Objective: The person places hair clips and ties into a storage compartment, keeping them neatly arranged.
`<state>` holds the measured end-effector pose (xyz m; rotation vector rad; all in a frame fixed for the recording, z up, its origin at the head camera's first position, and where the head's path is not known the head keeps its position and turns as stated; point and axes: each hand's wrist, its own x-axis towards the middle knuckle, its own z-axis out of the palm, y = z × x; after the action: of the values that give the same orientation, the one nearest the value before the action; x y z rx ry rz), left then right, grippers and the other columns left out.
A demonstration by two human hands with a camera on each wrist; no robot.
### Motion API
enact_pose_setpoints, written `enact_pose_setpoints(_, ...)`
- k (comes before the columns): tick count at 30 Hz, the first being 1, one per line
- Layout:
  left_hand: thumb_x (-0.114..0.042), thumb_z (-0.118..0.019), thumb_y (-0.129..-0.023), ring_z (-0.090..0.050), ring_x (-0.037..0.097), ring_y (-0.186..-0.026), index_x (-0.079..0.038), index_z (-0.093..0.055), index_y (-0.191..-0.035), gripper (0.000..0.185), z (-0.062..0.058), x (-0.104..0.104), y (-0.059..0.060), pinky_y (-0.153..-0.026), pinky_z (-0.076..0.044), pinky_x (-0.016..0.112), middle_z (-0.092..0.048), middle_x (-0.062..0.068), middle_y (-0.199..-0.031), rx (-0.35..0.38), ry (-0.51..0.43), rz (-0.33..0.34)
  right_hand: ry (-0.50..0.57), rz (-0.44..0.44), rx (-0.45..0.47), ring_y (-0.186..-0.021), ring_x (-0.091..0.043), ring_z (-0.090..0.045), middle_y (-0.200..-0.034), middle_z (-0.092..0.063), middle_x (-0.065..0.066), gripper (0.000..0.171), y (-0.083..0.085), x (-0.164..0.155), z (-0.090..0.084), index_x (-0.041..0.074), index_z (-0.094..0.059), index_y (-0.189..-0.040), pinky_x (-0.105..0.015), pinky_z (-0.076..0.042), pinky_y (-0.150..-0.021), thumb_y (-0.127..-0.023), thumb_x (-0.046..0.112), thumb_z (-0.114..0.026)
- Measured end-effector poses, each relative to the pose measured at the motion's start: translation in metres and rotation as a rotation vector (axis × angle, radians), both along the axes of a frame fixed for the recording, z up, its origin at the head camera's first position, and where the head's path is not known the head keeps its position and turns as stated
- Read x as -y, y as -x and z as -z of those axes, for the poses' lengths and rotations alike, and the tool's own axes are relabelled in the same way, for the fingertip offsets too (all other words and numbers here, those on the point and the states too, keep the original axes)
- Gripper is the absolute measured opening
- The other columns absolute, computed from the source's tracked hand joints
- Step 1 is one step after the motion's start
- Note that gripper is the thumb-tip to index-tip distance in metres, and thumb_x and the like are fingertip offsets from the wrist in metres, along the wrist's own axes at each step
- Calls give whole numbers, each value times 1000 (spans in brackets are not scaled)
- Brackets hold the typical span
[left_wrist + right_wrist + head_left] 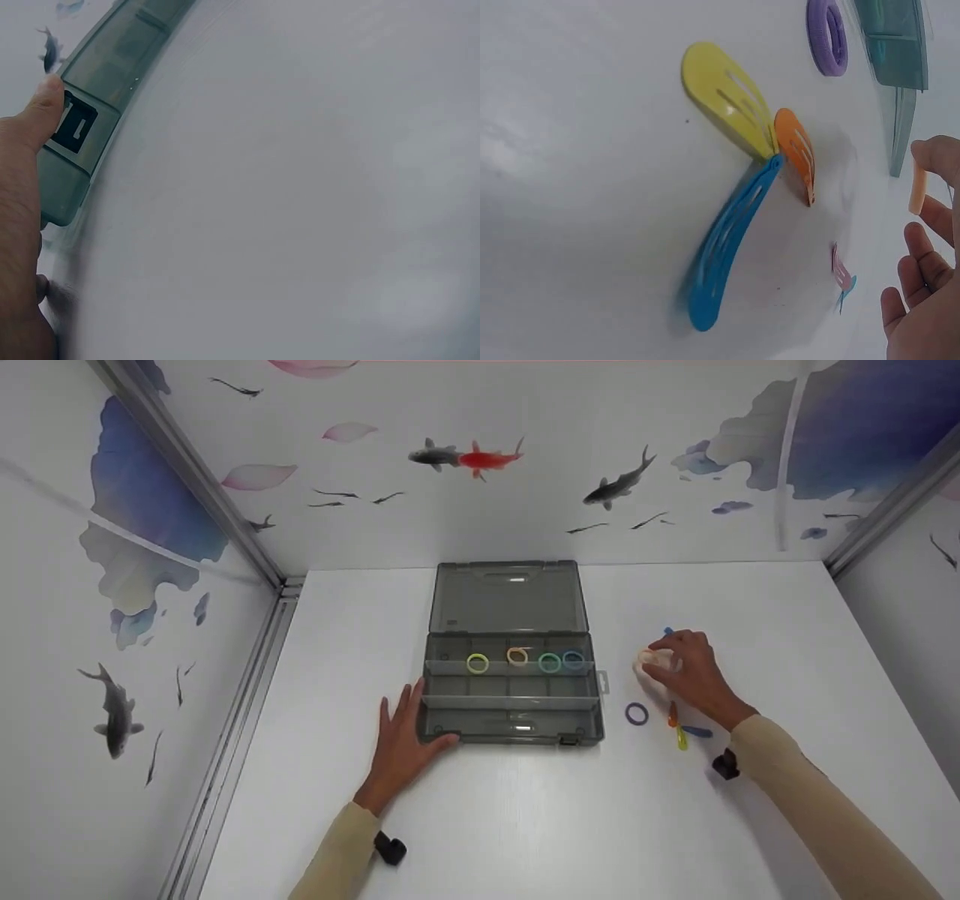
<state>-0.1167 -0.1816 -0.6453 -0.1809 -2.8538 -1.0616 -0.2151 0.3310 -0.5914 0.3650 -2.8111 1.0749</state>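
Observation:
A grey translucent compartment box (517, 724) stands on the table with its lid raised. My left hand (400, 742) rests at its front left corner, fingers along the side and thumb on the front near the latch (75, 122). To the right of the box, my right hand (694, 671) pinches a peach hair tie (918, 187) between thumb and index finger. In the back row are a yellow hair tie (469, 663), a peach one (509, 657), a green one (541, 663) and a blue one (583, 661). A purple hair tie (817, 37) lies beside the box.
Near my right wrist, a yellow snap hair clip (720, 97), an orange one (792, 142) and a blue one (727, 240) lie together. Farther off sit a pink clip (841, 270) and a light blue one. White printed panels (525, 525) wall the table's back and sides.

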Motion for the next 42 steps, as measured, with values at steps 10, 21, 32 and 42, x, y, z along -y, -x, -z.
enact_pose_setpoints(10, -77, -68, -78, -8, 43, -153, -40, -5, -162, 111, -2, 1, 1, -121, -9, 64, -21, 15, -167, -6, 1, 17, 25, -45, -62, -117, -31, -41, -119, -58, -13, 33, 8, 20, -6, 7, -71, -115, -52, -36, -97, -87, 21, -82)
enact_pose_setpoints(21, -78, -66, -78, -15, 37, -154, -40, -4, -162, 111, 0, 2, 1, -123, -3, 59, -21, 15, -167, -15, 8, 25, 11, -113, -79, -117, -31, -43, -119, -58, -12, 32, 18, 46, -15, 7, -71, -114, -51, -37, -97, -88, 22, -82)
enact_pose_setpoints(32, -78, -67, -77, -9, 40, -154, -43, -4, -162, 111, -1, 1, 1, -122, -7, 62, -21, 14, -167, -12, -13, 16, -4, -183, -93, -116, -31, -44, -120, -57, -12, 29, 27, 70, -23, 8, -72, -112, -52, -38, -97, -89, 23, -81)
enact_pose_setpoints(42, -76, -67, -80, -15, 40, -153, -36, -7, -163, 110, 0, 0, 2, -121, -8, 64, -23, 16, -166, -50, 9, 30, -46, -245, -153, -113, -30, -44, -117, -58, -12, 27, 34, 91, -26, 9, -72, -109, -54, -35, -96, -86, 19, -83)
